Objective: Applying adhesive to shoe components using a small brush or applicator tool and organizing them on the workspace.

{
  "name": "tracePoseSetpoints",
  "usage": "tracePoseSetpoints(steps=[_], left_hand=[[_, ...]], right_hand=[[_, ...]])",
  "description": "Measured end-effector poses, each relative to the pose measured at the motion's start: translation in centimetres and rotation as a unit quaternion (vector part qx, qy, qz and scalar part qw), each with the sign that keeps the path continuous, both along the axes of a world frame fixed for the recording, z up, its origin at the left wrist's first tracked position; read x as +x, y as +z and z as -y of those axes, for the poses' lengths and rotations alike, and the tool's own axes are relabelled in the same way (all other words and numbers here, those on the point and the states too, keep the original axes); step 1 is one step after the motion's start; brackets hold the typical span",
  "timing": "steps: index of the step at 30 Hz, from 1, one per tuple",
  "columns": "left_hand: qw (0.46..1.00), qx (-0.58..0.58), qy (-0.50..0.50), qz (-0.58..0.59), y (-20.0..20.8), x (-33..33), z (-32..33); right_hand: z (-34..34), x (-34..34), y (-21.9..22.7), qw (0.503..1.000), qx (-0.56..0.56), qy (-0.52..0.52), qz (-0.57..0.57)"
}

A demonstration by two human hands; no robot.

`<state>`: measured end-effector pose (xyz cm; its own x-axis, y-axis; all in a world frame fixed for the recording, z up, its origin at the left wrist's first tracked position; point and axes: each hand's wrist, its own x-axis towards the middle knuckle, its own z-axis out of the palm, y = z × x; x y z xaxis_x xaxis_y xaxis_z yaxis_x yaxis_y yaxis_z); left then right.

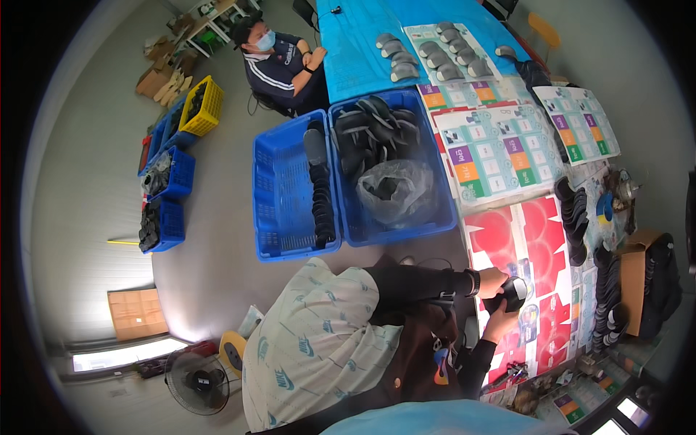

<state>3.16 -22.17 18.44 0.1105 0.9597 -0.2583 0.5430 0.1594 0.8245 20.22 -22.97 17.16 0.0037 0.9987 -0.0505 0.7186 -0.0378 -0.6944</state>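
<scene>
Both my hands are closed around a black, curved cup-like piece (513,296) with a pale patch on its surface; I cannot tell its exact kind. My left hand (493,282), with a dark band at its wrist, grips the piece from the far side. My right hand (500,321) holds its near side, fingers bent around it. Under the hands lies a red and white printed sheet (540,250) on the worktable. Nested rows of similar black pieces (607,297) stand to the right of my hands.
Left of the table, one blue crate (290,250) holds a row of black pieces; another blue crate (442,210) holds a heap and a clear plastic bag (395,190). A masked person (286,69) sits beyond. Grey-black pieces (435,54) lie on the blue-covered table. A cardboard box (633,286) stands right.
</scene>
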Motion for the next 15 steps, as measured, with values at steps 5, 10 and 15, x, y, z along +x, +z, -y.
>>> tracePoseSetpoints(steps=[5, 10, 15], left_hand=[[0.997, -0.05, -0.053, -0.03, -5.6, 3.4, -0.5], [0.982, -0.087, 0.047, -0.158, -10.2, 0.7, -2.2], [0.953, -0.149, 0.093, -0.247, -11.7, 0.2, -3.5]], right_hand=[[1.4, 7.6, -1.2, 0.912, -0.32, 0.06, -0.249], [3.4, 26.4, -9.7, 0.981, -0.175, -0.042, 0.071], [6.6, 36.7, -12.4, 0.964, -0.106, -0.228, 0.089]])
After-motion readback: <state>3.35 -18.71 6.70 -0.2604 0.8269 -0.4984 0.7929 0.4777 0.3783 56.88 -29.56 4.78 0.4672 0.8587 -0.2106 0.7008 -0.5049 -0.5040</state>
